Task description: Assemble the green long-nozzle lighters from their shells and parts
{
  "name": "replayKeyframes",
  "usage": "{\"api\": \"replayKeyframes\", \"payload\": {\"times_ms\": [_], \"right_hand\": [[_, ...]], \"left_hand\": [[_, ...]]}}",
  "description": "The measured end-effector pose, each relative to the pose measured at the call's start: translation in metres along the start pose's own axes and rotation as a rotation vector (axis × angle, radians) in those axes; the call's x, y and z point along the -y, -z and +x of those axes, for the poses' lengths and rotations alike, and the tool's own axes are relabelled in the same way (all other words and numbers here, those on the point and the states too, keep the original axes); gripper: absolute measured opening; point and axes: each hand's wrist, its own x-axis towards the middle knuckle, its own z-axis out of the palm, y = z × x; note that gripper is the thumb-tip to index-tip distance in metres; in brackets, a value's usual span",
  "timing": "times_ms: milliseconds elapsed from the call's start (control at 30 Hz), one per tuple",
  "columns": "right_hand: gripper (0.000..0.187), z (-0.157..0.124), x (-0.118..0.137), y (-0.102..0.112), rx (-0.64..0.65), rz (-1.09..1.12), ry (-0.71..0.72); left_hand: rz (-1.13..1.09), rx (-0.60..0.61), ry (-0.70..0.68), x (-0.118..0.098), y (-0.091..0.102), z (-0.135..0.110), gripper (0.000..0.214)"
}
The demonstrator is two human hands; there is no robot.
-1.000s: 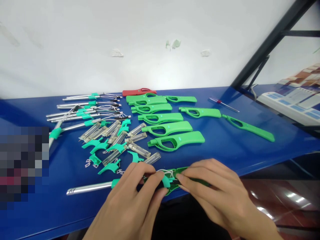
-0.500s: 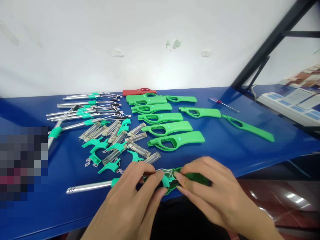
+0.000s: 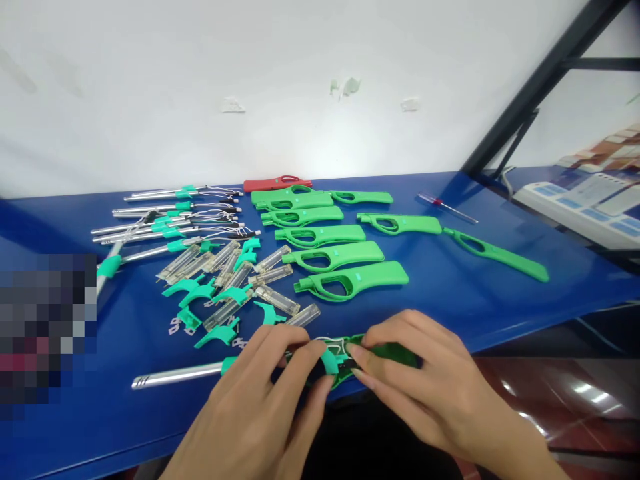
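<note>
Now, left hand holding teal trigger, right hand gripping green shell (white wire inside)

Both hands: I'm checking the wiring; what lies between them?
In the head view, white wire, a teal piece, a black part and a green shell show between left hand and right hand.

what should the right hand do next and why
Probably press the white wire down into the green shell: the shell is open, the wire loops beside the right hand, and the left hand holds the trigger.
</note>
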Motion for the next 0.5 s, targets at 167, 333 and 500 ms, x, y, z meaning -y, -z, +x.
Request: {"api": "replayKeyframes", "payload": {"times_ms": [167,333,500], "right_hand": [[0.013,-0.0024,-0.0023,-0.0026,-0.009,0.0,-0.006],[0.01,-0.0053,-0.0068,-0.0059,-0.104,0.131,-0.015],[0.01,-0.0037,-0.0078,-0.0048,-0.121,0.163,-0.012]], "left_hand": [[-0.004,-0.001,-0.009,0.0014,-0.0009,0.0029,0.023],[0.007,0.0,-0.008,0.0009,-0.0005,0.0012,0.022],[0.003,0.002,-0.005,-0.0001,-0.0003,0.0002,0.022]]}}
